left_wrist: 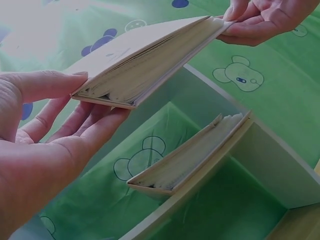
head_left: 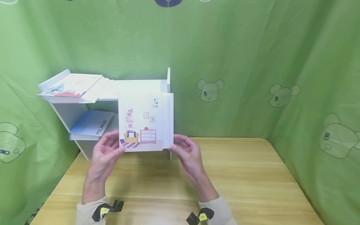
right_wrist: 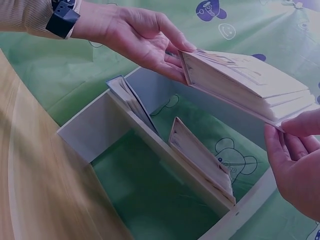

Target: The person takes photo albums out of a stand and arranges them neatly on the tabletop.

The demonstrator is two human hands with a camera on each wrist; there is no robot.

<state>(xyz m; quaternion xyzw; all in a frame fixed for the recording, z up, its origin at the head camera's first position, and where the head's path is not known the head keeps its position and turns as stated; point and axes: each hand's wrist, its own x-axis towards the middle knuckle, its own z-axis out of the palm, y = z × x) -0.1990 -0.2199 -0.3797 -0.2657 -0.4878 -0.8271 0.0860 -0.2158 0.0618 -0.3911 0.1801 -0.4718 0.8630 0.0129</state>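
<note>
Both hands hold up a thick white photo album (head_left: pixel 140 107) in front of the shelf; its cover shows a yellow sofa and a chest of drawers. My left hand (head_left: pixel 104 156) pinches its lower left corner, thumb on the cover and fingers behind. On the lower right edge, my right hand (head_left: pixel 189 154) grips the back cover beside the page edges, also between thumb and fingers. Its page edges (left_wrist: pixel 150 65) show in the left wrist view. A blue album marked POLAROID (head_left: pixel 94 123) lies on the middle board, and another album (right_wrist: pixel 200 155) rests near it.
The white two-tier shelf (head_left: pixel 140 86) stands at the table's back left, a white and red album (head_left: pixel 76 86) lying on its top left. The wooden table (head_left: pixel 239 175) extends to the right. Green curtains (head_left: pixel 239 47) with bear prints surround it.
</note>
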